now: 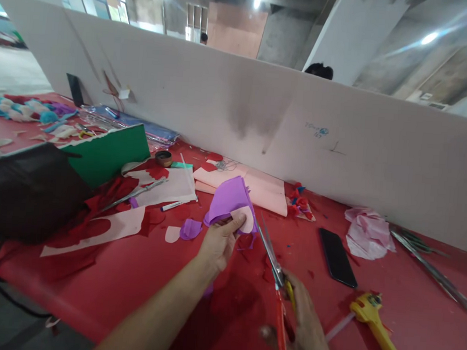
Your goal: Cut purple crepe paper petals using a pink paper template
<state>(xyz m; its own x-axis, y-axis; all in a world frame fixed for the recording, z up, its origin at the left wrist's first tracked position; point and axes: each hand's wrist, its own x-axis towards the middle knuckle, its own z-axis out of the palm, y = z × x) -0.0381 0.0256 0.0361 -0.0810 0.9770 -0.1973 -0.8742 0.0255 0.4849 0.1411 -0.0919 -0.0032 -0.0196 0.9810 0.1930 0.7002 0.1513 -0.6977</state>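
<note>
So, red counter point(137, 291) lies beneath the purple sheets point(228, 200), which the left hand point(218, 246) pinches over it. Right of the sheets: scissors point(278, 274), blades parted, handles in the curled right hand point(303, 318); edge contact unclear. Pink piece point(247, 221) sits on the sheets' near-right corner, same pinch. Risks: loose pinch lets layers slip, piece pivots; straying blade nicks left hand.

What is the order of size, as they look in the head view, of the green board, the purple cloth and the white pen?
From largest, by visible area:
1. Green board
2. Purple cloth
3. White pen
</note>
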